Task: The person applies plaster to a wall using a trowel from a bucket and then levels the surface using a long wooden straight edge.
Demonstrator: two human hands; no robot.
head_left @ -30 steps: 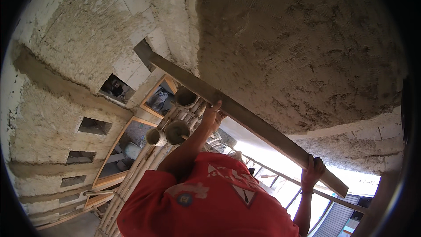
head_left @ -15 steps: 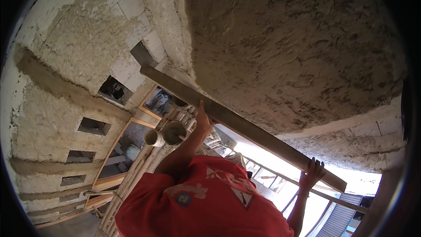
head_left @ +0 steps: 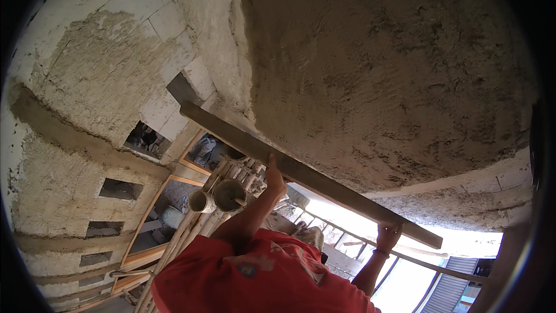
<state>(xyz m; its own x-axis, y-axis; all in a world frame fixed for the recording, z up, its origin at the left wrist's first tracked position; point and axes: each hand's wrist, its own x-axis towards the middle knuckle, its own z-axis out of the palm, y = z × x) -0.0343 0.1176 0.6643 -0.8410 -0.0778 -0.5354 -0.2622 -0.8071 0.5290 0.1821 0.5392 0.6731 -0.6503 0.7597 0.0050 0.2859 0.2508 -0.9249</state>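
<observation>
A long straightedge, smeared grey-brown, runs aslant from the upper left to the lower right, close along the lower edge of a broad patch of wet plaster. Near its middle, my left hand grips it from below, one digit pressed up on its face. Toward the right end, my right hand is closed round the lower edge with curled fingers. Whether the straightedge touches the plaster along its whole length, I cannot tell.
Two buckets, a pale one and a darker one with a handle in it, stand below on scaffold poles. To the left is a partly plastered block wall with several square openings. A railing crosses the bright opening at right.
The straightedge has shifted down and slightly left in the view. My right hand has moved left with it and its fingers are more curled; my left hand is lower.
</observation>
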